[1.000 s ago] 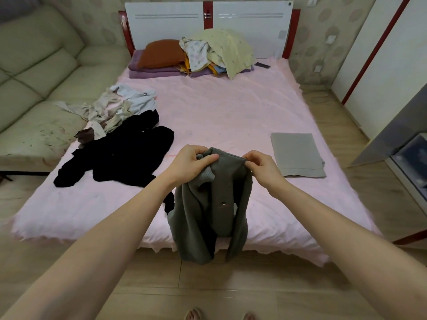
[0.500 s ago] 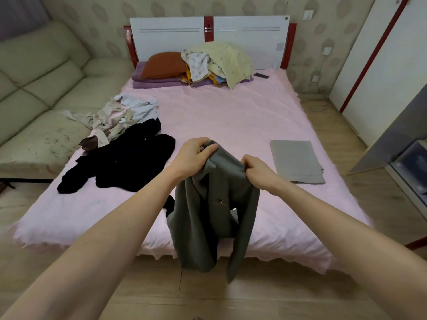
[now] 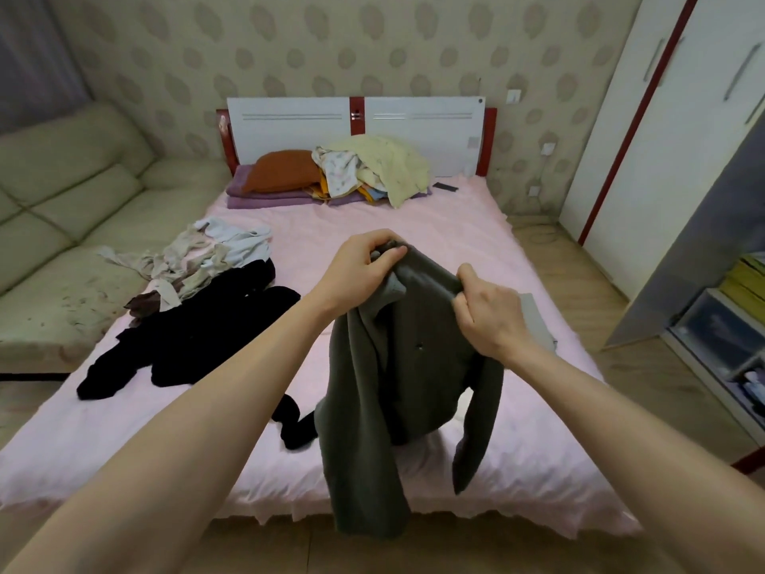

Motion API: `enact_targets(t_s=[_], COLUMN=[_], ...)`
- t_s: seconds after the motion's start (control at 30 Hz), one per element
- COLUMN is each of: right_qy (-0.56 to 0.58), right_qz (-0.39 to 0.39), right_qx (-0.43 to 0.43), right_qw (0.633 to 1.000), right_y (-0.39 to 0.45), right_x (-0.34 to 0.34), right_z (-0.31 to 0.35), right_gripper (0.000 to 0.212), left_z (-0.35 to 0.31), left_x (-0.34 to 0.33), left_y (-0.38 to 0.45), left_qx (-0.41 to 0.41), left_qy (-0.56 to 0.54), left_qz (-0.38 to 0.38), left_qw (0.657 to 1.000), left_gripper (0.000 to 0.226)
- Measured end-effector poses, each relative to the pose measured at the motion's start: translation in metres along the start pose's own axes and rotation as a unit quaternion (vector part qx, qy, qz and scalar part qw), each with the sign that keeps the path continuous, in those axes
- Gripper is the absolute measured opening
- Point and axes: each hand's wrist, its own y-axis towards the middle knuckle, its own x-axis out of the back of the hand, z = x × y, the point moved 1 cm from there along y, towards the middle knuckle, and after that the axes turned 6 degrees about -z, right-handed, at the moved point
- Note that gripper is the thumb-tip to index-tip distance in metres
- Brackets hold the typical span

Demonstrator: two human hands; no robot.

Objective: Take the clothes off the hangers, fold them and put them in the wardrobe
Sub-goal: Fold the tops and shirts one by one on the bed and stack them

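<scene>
While it hangs, both hands — left hand (image 3: 359, 270), right hand (image 3: 490, 312) — pinch the grey jacket (image 3: 385, 391) tight.

Jacket (image 3: 385, 366) dark grey; bed sheet (image 3: 331, 229) pink; clothes heap (image 3: 198, 321) black; pillow (image 3: 281, 169) rust-orange; wallpaper (image 3: 331, 47) beige, oval-patterned.

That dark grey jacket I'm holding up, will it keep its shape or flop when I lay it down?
Likely floppy: the grey jacket hangs limp from both hands, left hand and right hand, sleeves dangling. It looks thick, so probably fairly heavy and not slippery.

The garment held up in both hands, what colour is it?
Dark grey-green garment, plain, seen in the head view.
</scene>
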Motion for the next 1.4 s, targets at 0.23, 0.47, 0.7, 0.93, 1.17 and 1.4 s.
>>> enact_targets(t_s=[0.23, 0.47, 0.7, 0.93, 1.17, 1.4], right_qy=[0.433, 0.374, 0.146, 0.200, 0.234, 0.225], right_qz=[0.260, 0.352, 0.215, 0.120, 0.119, 0.197], right_qx=[-0.109, -0.209, -0.257, -0.192, -0.097, -0.069], right_qw=[0.856, 0.832, 0.931, 0.953, 0.960, 0.952], right_y=[0.017, 0.021, -0.001, 0.001, 0.026, 0.030], right_x=[0.028, 0.028, -0.007, -0.005, -0.016, -0.027], right_z=[0.032, 0.010, -0.007, -0.013, 0.013, 0.023], right_gripper=[0.030, 0.034, 0.029, 0.020, 0.010, 0.016], left_z=[-0.044, -0.017, 0.018, 0.035, 0.031, 0.035], left_x=[0.022, 0.003, -0.028, -0.003, -0.006, 0.004], left_y=[0.040, 0.030, 0.006, -0.003, -0.010, -0.016], left_qx=[-0.020, 0.073, 0.122, 0.130, 0.113, 0.120], left_qy=[-0.057, 0.022, 0.075, 0.016, -0.027, -0.021], left_qz=[-0.072, -0.026, 0.001, 0.055, 0.079, 0.056], left_qw=[0.996, 0.997, 0.990, 0.990, 0.990, 0.991], left_gripper=[0.015, 0.020, 0.022, 0.014, 0.008, 0.008])
